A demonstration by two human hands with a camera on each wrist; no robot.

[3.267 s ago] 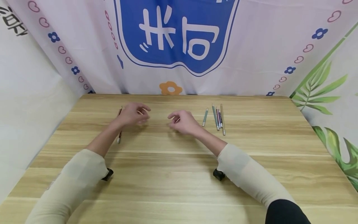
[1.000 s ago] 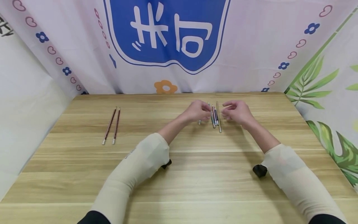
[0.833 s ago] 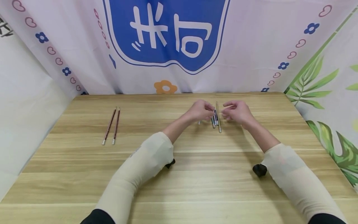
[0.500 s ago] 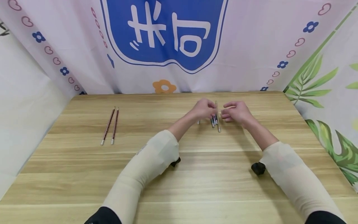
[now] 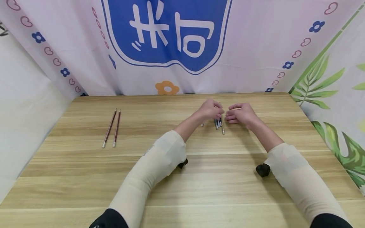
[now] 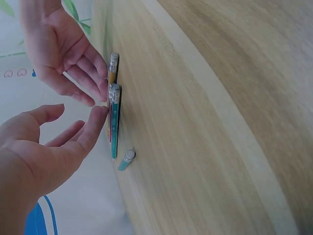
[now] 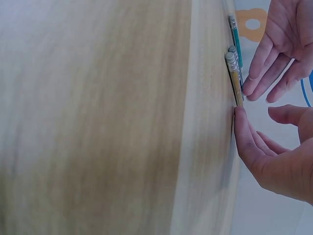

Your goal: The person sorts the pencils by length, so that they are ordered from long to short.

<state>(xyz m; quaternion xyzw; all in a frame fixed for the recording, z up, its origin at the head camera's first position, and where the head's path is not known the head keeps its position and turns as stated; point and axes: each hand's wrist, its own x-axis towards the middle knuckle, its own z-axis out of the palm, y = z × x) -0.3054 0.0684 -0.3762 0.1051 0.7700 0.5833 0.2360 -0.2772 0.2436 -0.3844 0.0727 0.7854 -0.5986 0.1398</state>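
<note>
My left hand [image 5: 211,109] is over a small group of pencils at the table's far right, its fingertips low beside them and its thumb apart. Facing it, my right hand [image 5: 242,114] is just right of the group, fingers loosely bent, with a fingertip right at a yellow pencil [image 7: 234,76]. In the left wrist view, a teal pencil [image 6: 115,122] lies along the group, eraser end outward. A short teal pencil [image 6: 127,160] lies a little apart. The left hand hides the far parts of most of these pencils in the head view. Neither hand grips anything.
Two red-brown pencils [image 5: 109,128] lie side by side at the left of the wooden table [image 5: 199,183]. A printed cloth [image 5: 251,47] hangs behind the far edge. Black wrist cameras [image 5: 263,170] stick out under the sleeves.
Both hands have moved from the table's middle to the right-hand pencils, uncovering the two red-brown ones. In the last second my left hand slid right over the group; my right hand barely moved.
</note>
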